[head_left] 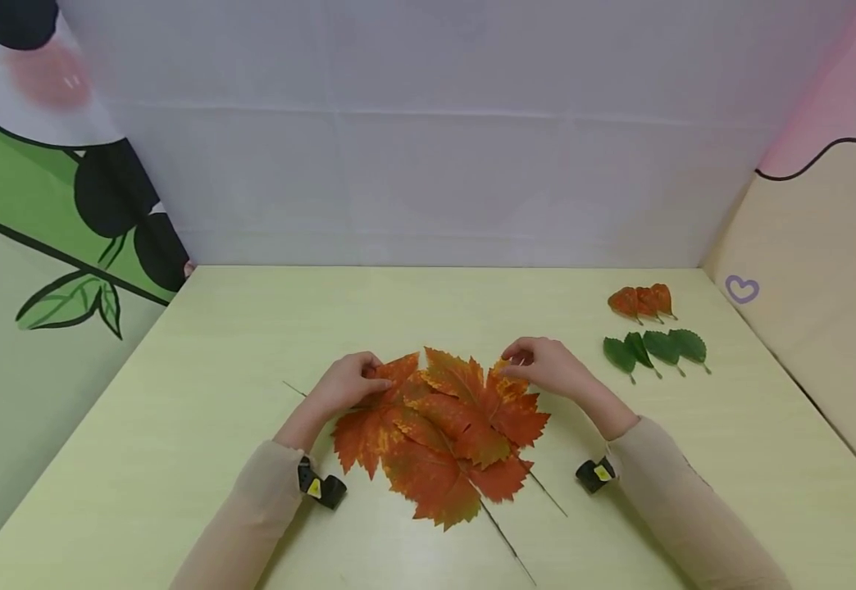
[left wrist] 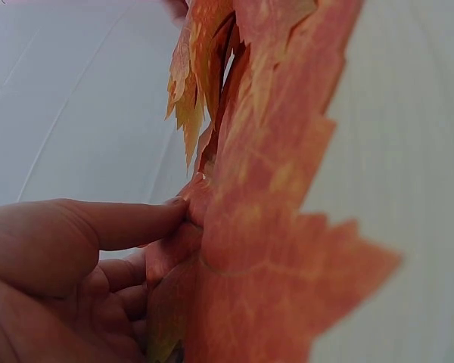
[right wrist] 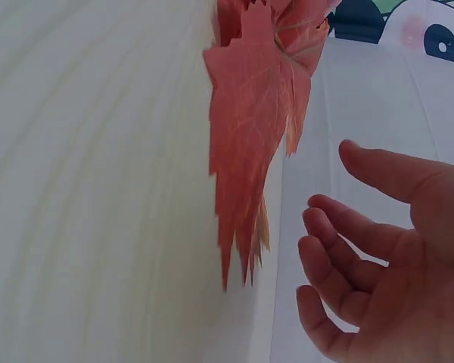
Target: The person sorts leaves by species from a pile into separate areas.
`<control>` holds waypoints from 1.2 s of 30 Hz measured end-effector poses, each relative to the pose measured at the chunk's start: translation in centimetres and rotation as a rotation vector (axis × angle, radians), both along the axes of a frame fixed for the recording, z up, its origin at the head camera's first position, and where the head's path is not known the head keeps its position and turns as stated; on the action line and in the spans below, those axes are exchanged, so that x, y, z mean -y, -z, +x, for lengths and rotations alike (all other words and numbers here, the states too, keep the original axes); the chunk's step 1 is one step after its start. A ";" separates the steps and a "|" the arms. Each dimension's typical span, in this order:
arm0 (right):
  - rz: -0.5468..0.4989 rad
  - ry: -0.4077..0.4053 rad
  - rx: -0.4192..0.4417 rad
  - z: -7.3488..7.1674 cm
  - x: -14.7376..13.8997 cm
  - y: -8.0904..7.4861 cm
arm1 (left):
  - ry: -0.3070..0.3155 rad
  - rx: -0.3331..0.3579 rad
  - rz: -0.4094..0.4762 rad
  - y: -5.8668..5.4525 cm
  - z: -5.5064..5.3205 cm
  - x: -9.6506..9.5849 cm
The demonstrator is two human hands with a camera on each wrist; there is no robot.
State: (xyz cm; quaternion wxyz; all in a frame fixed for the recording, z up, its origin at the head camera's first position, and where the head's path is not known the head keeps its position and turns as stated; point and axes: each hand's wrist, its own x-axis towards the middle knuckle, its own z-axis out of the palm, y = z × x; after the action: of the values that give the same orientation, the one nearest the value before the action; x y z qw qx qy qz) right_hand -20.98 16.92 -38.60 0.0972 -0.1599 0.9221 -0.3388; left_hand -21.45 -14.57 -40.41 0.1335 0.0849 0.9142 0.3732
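Several large orange-red maple-like leaves point(head_left: 435, 475) with thin stems lie overlapping in a pile at the middle of the table. At the pile's upper left, my left hand point(head_left: 347, 381) pinches the edge of a leaf; the left wrist view shows the thumb pressed against that leaf point(left wrist: 250, 227), the other fingertips partly hidden behind it. My right hand point(head_left: 549, 365) hovers by the pile's upper right. In the right wrist view this hand point(right wrist: 393, 249) has loosely bent fingers with nothing between them, apart from the reddish leaf point(right wrist: 250, 121).
At the right of the pale table point(head_left: 177, 492), several small green leaves point(head_left: 662, 348) lie in a row. Small orange-brown leaves point(head_left: 642, 301) sit just behind them. A grey-white cloth wall point(head_left: 443, 180) stands at the back, with printed panels on both sides.
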 end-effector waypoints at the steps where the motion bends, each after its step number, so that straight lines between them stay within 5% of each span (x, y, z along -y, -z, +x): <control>1: 0.006 -0.016 0.006 -0.1 0.3 0.0 | 0.002 -0.001 0.002 0.0 0.0 0.0; 11: 0.035 -0.120 0.073 -0.8 2.5 0.9 | -0.002 0.003 0.005 0.2 0.0 -0.1; 18: 0.053 -0.090 0.125 -1.0 3.1 1.0 | 0.002 -0.013 -0.010 0.4 -0.1 -0.1; 36: -0.145 -0.012 0.132 -0.9 2.9 1.0 | -0.037 -0.006 0.038 -0.4 -0.3 0.7</control>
State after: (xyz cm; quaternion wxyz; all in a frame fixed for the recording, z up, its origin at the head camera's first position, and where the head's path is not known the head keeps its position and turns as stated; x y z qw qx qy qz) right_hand -21.88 13.99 -39.60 0.1482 -0.1493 0.8856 -0.4140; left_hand -21.73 -15.25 -40.01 0.1223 0.0718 0.9086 0.3927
